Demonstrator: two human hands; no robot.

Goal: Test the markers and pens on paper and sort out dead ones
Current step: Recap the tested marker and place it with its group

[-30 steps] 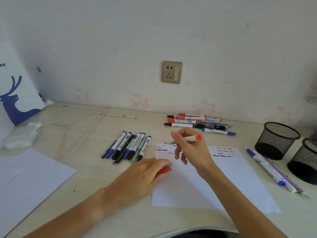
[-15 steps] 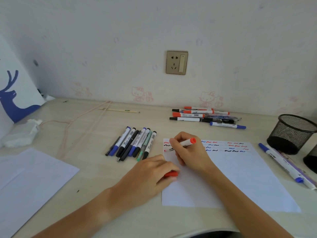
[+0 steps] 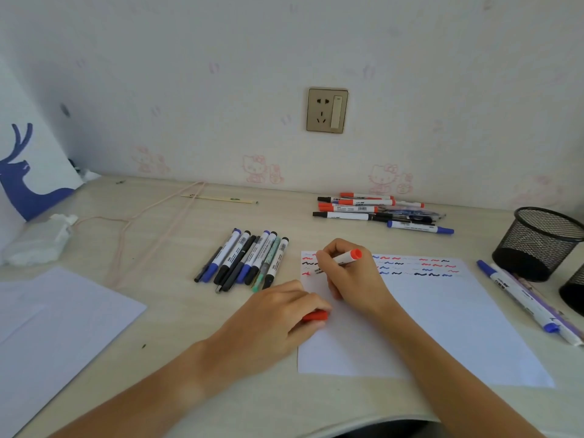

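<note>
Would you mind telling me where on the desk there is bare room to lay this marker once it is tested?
Bare desk lies between the spare sheet and the row of pens; another patch lies behind that row. Crowded: the back pile and the strip beside the mesh cups, where two pens lie.

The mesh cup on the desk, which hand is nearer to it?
Right. The right hand writes on the paper, with bare sheet between it and the mesh cup. The left hand rests farther off, at the paper's left edge.
</note>
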